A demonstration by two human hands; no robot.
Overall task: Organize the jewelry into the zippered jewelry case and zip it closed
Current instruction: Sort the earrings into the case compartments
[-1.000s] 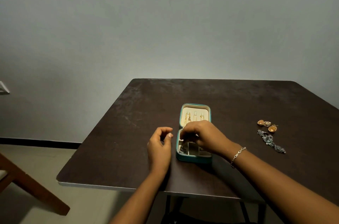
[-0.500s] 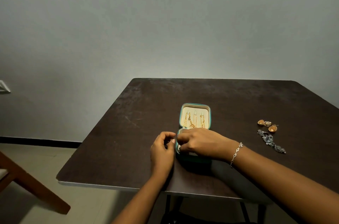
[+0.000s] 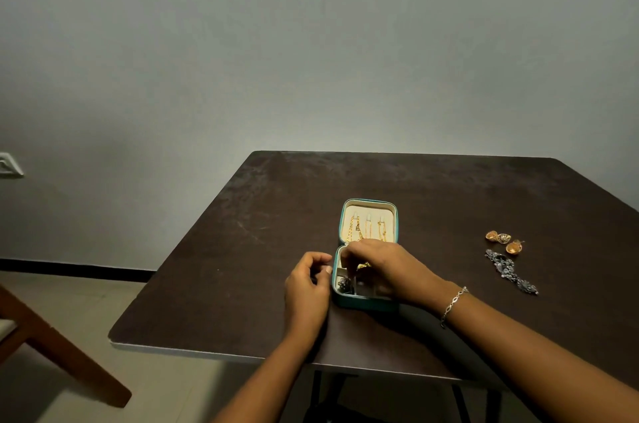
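A small teal zippered jewelry case (image 3: 366,305) lies open on the dark table (image 3: 242,267). Its cream lid (image 3: 369,211) holds gold chains (image 3: 356,230). My right hand (image 3: 390,268) hovers over the compartments of the base with curled fingers, pinching a gold piece (image 3: 363,265) that is mostly hidden. A dark silver item (image 3: 344,283) sits in the front left compartment. My left hand (image 3: 306,287) is loosely curled beside the case, thumb tip touching its left wall. Gold earrings (image 3: 503,240) and a dark silver piece (image 3: 510,270) lie to the right.
The table's front edge (image 3: 207,351) runs just below my forearms, and its left corner is rounded. A wooden chair leg (image 3: 52,346) stands on the floor at the lower left. A grey wall rises behind the table. A silver bracelet (image 3: 453,305) circles my right wrist.
My right hand drew back toward the front left of the case, then moved up again over the base compartments. My left hand closed in until its thumb met the case's left wall.
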